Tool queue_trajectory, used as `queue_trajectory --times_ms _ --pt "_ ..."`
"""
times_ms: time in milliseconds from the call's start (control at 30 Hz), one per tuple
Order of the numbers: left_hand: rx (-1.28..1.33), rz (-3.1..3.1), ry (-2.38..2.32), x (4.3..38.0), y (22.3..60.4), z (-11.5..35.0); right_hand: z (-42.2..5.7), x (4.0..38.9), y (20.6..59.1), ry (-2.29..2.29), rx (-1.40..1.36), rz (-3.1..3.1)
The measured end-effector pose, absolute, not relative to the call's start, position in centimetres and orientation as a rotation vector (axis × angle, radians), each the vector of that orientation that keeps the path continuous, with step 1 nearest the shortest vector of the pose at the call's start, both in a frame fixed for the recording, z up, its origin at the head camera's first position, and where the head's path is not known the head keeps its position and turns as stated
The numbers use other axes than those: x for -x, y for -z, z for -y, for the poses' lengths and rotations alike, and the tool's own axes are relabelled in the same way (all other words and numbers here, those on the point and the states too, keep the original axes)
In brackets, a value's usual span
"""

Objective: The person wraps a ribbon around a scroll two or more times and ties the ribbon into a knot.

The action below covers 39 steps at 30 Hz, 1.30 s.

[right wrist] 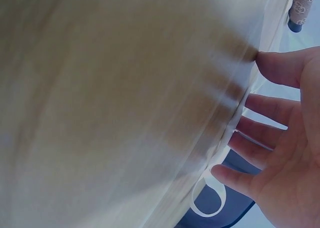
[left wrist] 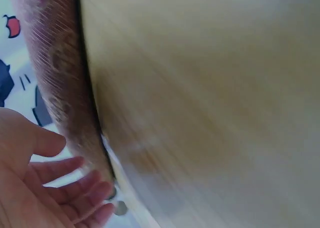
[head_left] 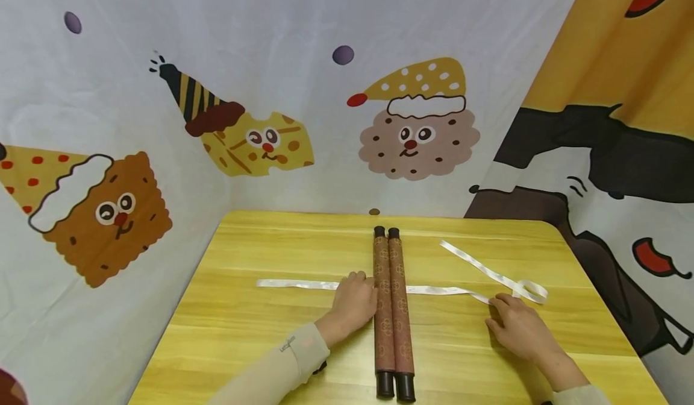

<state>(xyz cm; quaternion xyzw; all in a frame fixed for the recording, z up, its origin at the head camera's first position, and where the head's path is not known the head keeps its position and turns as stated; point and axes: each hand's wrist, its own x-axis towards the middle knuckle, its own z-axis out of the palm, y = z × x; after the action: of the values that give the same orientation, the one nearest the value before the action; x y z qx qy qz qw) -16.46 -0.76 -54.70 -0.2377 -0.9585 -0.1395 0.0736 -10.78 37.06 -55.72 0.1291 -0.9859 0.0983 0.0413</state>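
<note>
- White ribbon (head_left: 295,284), flat on the wood-grain table (head_left: 233,332), running under both rolls: light, limp, probably slippery; best pinched near an end.
- Left hand (head_left: 353,302), beside the left roll, fingers loosely bent and apart, nothing visibly pinched; contact with the roll I cannot tell.
- Left roll (head_left: 384,305) and right roll (head_left: 400,305), brown, patterned, dark-capped, side by side mid-table: they look firm, apt to roll; I'd clasp both together around the middle.
- Right hand (head_left: 517,326), fingers spread, thumb apart, at the ribbon's right stretch; no pinch seen.
- Upper white strip (head_left: 477,264), looped near that hand: soft, likely to curl or twist.
</note>
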Motion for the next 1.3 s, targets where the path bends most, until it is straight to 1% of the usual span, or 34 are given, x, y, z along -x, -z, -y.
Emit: queue_trajectory --times_ms 100,267,600,967,1300 --pt "0.775 2.815 0.36 17.1 55.1 2.1 -37.0 10.8 55.7 -0.305 -0.394 3.017" --pt "0.791 2.823 0.338 18.0 55.4 3.7 -37.0 10.8 55.6 -0.316 -0.398 3.012" --pt "0.806 2.881 0.333 19.0 55.7 4.5 -36.9 10.9 55.6 -0.328 -0.377 3.025" --pt "0.867 2.97 0.39 19.0 55.4 5.2 -37.1 10.7 55.6 -0.279 -0.4 2.99" --pt "0.793 2.993 0.451 18.5 55.4 8.5 -37.2 10.4 56.0 -0.286 -0.403 2.968"
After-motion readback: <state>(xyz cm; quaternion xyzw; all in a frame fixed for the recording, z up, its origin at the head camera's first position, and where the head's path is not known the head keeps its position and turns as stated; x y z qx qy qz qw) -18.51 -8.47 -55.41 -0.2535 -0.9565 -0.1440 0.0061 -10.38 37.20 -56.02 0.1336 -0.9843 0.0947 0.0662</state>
